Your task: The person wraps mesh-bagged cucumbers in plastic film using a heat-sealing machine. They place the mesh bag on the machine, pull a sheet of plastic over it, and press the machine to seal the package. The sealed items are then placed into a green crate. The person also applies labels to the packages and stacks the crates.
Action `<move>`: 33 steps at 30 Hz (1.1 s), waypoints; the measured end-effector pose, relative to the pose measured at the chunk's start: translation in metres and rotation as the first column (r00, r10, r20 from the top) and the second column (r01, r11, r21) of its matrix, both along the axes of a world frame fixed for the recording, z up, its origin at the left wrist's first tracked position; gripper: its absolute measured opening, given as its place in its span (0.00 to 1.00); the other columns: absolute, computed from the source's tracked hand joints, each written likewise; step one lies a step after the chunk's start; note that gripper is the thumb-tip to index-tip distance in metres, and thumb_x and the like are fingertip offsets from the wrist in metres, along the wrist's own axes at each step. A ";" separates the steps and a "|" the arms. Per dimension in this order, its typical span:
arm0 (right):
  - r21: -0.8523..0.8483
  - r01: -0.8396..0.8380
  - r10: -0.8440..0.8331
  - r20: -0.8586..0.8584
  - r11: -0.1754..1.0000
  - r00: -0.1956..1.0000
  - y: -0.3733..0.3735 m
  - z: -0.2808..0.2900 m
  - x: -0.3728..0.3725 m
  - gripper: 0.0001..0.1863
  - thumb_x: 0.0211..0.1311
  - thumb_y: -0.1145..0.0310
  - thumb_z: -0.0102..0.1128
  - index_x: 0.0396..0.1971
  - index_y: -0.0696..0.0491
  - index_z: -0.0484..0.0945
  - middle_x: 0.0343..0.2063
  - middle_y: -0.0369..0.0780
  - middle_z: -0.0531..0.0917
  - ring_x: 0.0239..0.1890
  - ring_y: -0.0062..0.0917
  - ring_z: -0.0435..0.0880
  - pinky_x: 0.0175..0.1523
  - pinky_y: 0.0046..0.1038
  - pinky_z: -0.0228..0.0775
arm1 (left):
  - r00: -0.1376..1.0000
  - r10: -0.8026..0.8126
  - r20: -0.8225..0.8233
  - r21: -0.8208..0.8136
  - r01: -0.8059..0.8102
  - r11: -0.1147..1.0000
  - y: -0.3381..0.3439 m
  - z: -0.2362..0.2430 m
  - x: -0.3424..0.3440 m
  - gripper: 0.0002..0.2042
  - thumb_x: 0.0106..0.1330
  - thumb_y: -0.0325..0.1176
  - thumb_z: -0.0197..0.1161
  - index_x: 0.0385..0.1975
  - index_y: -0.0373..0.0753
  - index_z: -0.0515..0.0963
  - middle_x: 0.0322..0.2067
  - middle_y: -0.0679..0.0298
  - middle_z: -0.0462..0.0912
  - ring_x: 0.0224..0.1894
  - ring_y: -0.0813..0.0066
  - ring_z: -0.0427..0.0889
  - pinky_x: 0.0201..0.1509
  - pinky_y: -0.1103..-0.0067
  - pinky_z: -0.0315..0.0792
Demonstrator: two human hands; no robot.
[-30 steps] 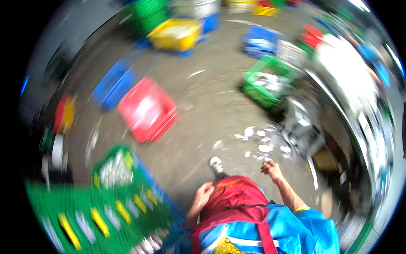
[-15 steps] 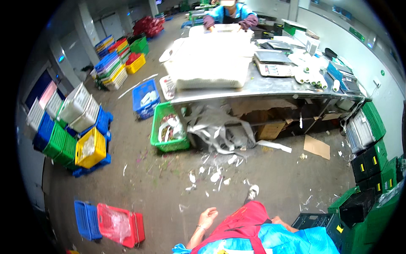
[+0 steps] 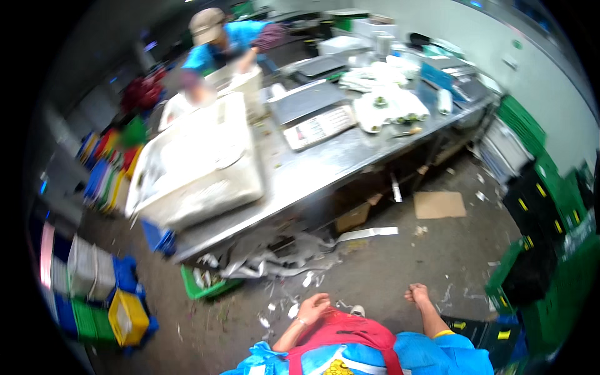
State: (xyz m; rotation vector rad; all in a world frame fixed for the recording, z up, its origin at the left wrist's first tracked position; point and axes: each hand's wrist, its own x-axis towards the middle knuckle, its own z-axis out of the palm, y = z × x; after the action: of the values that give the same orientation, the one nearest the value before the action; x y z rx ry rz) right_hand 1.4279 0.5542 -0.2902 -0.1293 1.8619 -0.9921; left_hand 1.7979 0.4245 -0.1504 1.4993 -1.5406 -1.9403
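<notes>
In front of the red apron (image 3: 356,331), my left hand (image 3: 314,307) hangs with loosely bent fingers apart and nothing in them. My right hand (image 3: 415,292) is held out to the right over the floor, its fingers curled into a fist with nothing visible in it. Neither hand touches the metal table (image 3: 294,197) ahead. On it stand a large white plastic crate (image 3: 206,203), a weighing scale (image 3: 319,125) with a grey platform, and several white-wrapped bundles (image 3: 390,109) with green ends.
A co-worker in blue sleeves and a cap (image 3: 207,26) leans over a white container across the table. Stacked crates (image 3: 94,319) line the left; green and black crates (image 3: 537,206) line the right. Cardboard (image 3: 439,205) and white scraps litter the floor by a green crate (image 3: 209,287).
My view has turned right and come closer to the table. My right hand has swung forward into plain sight. The co-worker has shifted to the left in view and bends over a container.
</notes>
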 end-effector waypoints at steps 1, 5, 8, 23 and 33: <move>-0.004 0.032 -0.032 -0.004 0.999 0.999 -0.007 -0.002 -0.003 0.10 0.59 0.69 0.49 0.34 0.61 0.72 0.22 0.43 0.79 0.18 0.27 0.78 0.20 0.25 0.71 | 1.000 -0.017 -0.013 -0.027 0.017 1.000 -0.018 -0.019 -0.004 0.17 0.61 0.33 0.57 0.50 0.37 0.71 0.45 0.57 0.78 0.48 0.71 0.76 0.50 0.78 0.71; 0.142 0.076 -0.088 0.077 0.987 0.993 -0.037 -0.001 0.011 0.11 0.60 0.68 0.50 0.34 0.61 0.74 0.23 0.44 0.79 0.20 0.26 0.79 0.22 0.26 0.71 | 0.987 -0.133 -0.095 -0.098 0.124 0.987 -0.119 -0.031 -0.054 0.16 0.61 0.32 0.58 0.48 0.36 0.72 0.41 0.61 0.80 0.43 0.77 0.77 0.47 0.81 0.71; 0.240 0.058 -0.067 0.031 0.969 0.997 -0.021 -0.013 0.027 0.11 0.60 0.67 0.51 0.33 0.61 0.75 0.24 0.43 0.80 0.23 0.26 0.79 0.25 0.28 0.71 | 0.951 -0.125 -0.283 -0.113 0.096 0.989 -0.187 -0.018 -0.102 0.15 0.60 0.30 0.59 0.46 0.35 0.73 0.38 0.64 0.80 0.40 0.81 0.77 0.44 0.83 0.70; 0.072 -0.103 0.114 -0.171 0.992 0.979 -0.169 0.022 -0.272 0.13 0.59 0.64 0.54 0.27 0.62 0.75 0.21 0.40 0.78 0.24 0.22 0.76 0.30 0.26 0.68 | 0.993 0.094 0.070 -0.983 0.053 0.176 -0.567 0.082 -0.522 0.29 0.52 0.42 0.63 0.53 0.36 0.65 0.52 0.47 0.67 0.55 0.49 0.65 0.58 0.66 0.59; -0.528 -0.088 -0.021 -0.196 0.845 0.980 -0.444 0.148 -0.558 0.11 0.60 0.69 0.52 0.36 0.61 0.74 0.29 0.40 0.78 0.31 0.20 0.77 0.36 0.22 0.72 | 0.978 -0.178 -0.108 -0.612 0.076 0.787 -0.557 0.058 -0.764 0.34 0.53 0.44 0.63 0.57 0.32 0.60 0.53 0.46 0.68 0.54 0.56 0.70 0.56 0.68 0.64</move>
State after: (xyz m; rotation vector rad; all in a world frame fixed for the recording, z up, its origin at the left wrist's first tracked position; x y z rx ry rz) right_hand 0.8701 0.1102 -0.1419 -0.6130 1.6960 -1.5015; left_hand 1.0335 -0.1321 -0.0925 0.9566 -1.9722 -1.3625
